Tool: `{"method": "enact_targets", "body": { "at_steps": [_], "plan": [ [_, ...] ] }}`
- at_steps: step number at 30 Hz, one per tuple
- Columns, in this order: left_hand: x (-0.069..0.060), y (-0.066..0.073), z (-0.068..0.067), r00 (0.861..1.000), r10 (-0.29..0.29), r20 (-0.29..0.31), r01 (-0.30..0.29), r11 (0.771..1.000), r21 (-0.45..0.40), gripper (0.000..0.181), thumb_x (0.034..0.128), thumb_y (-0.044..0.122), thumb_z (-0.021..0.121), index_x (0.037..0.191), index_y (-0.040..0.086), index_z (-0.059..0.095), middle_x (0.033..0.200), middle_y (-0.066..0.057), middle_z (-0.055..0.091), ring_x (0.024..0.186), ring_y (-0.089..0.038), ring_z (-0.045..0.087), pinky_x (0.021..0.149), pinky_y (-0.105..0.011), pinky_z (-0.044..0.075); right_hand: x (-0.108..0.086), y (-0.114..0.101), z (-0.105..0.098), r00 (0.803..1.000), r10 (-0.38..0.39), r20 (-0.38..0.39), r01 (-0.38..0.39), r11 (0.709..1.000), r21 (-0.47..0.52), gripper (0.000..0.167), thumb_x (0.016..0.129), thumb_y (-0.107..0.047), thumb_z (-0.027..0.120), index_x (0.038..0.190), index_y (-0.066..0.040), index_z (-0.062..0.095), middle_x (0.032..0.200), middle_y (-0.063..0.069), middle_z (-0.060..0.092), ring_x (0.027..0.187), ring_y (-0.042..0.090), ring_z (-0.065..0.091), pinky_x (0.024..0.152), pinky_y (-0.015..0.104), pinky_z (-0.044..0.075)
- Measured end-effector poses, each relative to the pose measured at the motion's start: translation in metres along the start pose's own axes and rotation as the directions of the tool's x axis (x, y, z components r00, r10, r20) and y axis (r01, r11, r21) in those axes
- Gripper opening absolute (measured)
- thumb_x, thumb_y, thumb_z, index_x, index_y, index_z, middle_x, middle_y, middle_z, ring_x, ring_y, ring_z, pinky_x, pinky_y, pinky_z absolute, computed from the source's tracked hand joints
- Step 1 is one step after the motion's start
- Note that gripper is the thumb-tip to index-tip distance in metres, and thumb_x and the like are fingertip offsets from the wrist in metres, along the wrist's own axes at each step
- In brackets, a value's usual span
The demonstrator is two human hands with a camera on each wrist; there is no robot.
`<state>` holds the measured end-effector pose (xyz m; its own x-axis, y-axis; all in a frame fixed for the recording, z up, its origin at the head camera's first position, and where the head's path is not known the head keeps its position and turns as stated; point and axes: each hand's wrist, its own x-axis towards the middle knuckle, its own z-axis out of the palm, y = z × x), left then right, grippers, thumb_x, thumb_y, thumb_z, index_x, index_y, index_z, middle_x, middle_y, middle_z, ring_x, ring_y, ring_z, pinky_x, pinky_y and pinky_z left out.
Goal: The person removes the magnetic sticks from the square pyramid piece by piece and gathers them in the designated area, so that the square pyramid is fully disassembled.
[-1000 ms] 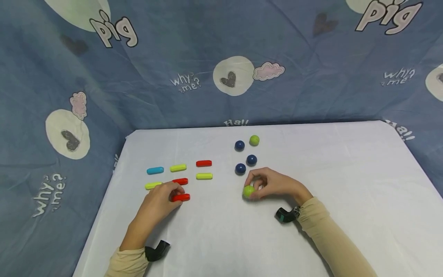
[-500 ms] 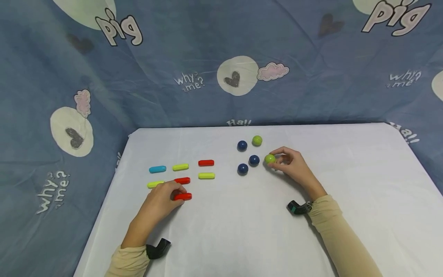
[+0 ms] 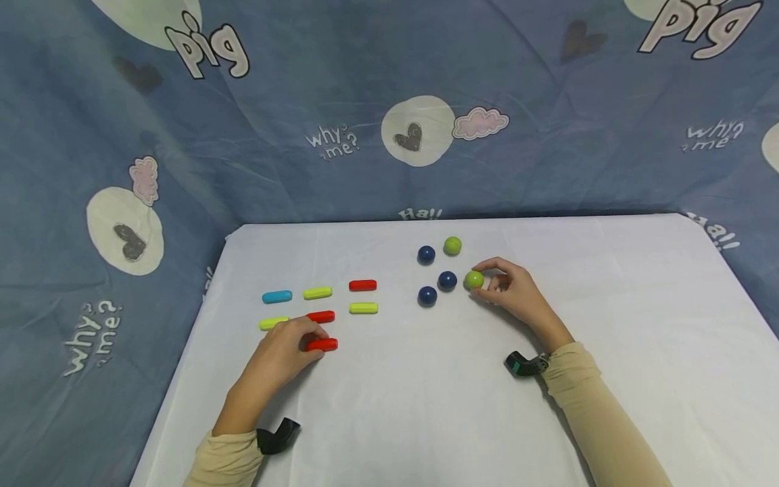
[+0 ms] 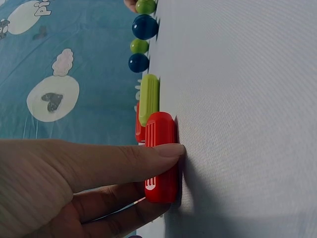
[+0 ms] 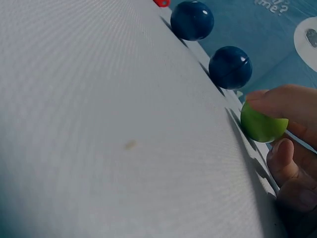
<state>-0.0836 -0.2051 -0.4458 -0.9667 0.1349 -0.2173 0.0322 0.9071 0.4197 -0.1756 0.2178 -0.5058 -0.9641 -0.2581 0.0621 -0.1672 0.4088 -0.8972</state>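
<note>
My left hand [image 3: 282, 352] pinches a red ribbed stick [image 4: 161, 134] between thumb and fingers, low over the white table. Just behind it lie another red stick [image 3: 321, 316] and a yellow-green stick [image 3: 274, 323], both partly hidden by the hand. On the right, my right hand [image 3: 511, 291] holds a green ball [image 3: 474, 280] between thumb and index finger, at the table surface. Left of that ball sits a dark blue ball [image 3: 447, 281], a small gap apart. Two more blue balls [image 3: 427, 296] and a second green ball [image 3: 452, 245] are close by.
Farther back on the left lie a blue stick [image 3: 276, 297], a yellow-green stick [image 3: 318, 293], a red stick [image 3: 362, 285] and another yellow-green stick [image 3: 363, 308]. A blue printed cloth [image 3: 274, 182] hangs behind the white table [image 3: 402, 406]. Each wrist carries a black camera [image 3: 278, 437].
My right hand has carried the green ball back and to the right, beside the blue ball, and has stayed there over the last half second. The left hand keeps its grip on the red stick.
</note>
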Motion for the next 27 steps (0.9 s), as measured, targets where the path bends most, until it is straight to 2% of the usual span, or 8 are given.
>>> {"method": "enact_targets", "body": {
  "at_steps": [7, 11, 16, 20, 27],
  "plan": [
    [0.0, -0.001, 0.001, 1.0, -0.005, -0.002, 0.005, 1.0, -0.007, 0.023, 0.082, 0.01, 0.086, 0.103, 0.014, 0.078, 0.104, -0.004, 0.075, 0.099, -0.024, 0.063, 0.09, -0.048, 0.055, 0.0, -0.003, 0.001, 1.0, 0.022, 0.004, -0.021, 1.0, -0.023, 0.049, 0.085, -0.007, 0.084, 0.13, -0.004, 0.065, 0.083, 0.017, 0.067, 0.065, 0.007, 0.054, 0.065, 0.022, 0.043],
    [0.0, -0.001, 0.001, 1.0, -0.009, -0.003, 0.009, 1.0, -0.007, 0.024, 0.082, 0.01, 0.086, 0.104, 0.013, 0.078, 0.104, -0.005, 0.075, 0.099, -0.024, 0.063, 0.09, -0.048, 0.056, -0.004, -0.022, -0.001, 1.0, 0.025, 0.014, -0.025, 0.999, -0.027, 0.048, 0.087, -0.003, 0.081, 0.131, 0.001, 0.063, 0.087, 0.021, 0.067, 0.066, 0.008, 0.054, 0.066, 0.022, 0.044],
    [0.0, 0.0, 0.001, 1.0, -0.009, -0.004, 0.009, 1.0, -0.007, 0.025, 0.0819, 0.01, 0.086, 0.105, 0.012, 0.078, 0.104, -0.005, 0.075, 0.099, -0.024, 0.063, 0.089, -0.048, 0.056, -0.009, -0.04, -0.003, 0.999, 0.014, 0.028, -0.013, 0.999, -0.03, 0.043, 0.089, -0.003, 0.079, 0.129, 0.004, 0.064, 0.082, 0.02, 0.066, 0.064, 0.008, 0.054, 0.065, 0.022, 0.045],
    [0.0, -0.001, 0.001, 1.0, -0.006, -0.006, 0.006, 1.0, -0.006, 0.026, 0.0818, 0.01, 0.087, 0.106, 0.011, 0.078, 0.105, -0.006, 0.075, 0.099, -0.025, 0.063, 0.09, -0.048, 0.056, -0.01, -0.042, -0.003, 1.0, 0.006, 0.029, -0.005, 1.0, -0.024, 0.041, 0.089, -0.003, 0.078, 0.127, 0.004, 0.065, 0.078, 0.02, 0.065, 0.063, 0.008, 0.053, 0.063, 0.021, 0.045],
    [0.0, -0.002, 0.001, 1.0, -0.005, -0.006, 0.005, 1.0, -0.008, 0.025, 0.0818, 0.01, 0.087, 0.106, 0.011, 0.078, 0.105, -0.005, 0.075, 0.099, -0.025, 0.062, 0.09, -0.048, 0.056, -0.01, -0.039, -0.003, 1.0, 0.004, 0.023, -0.003, 1.0, -0.021, 0.04, 0.089, -0.003, 0.078, 0.127, 0.004, 0.066, 0.081, 0.021, 0.067, 0.064, 0.007, 0.054, 0.062, 0.021, 0.045]
  ]
}}
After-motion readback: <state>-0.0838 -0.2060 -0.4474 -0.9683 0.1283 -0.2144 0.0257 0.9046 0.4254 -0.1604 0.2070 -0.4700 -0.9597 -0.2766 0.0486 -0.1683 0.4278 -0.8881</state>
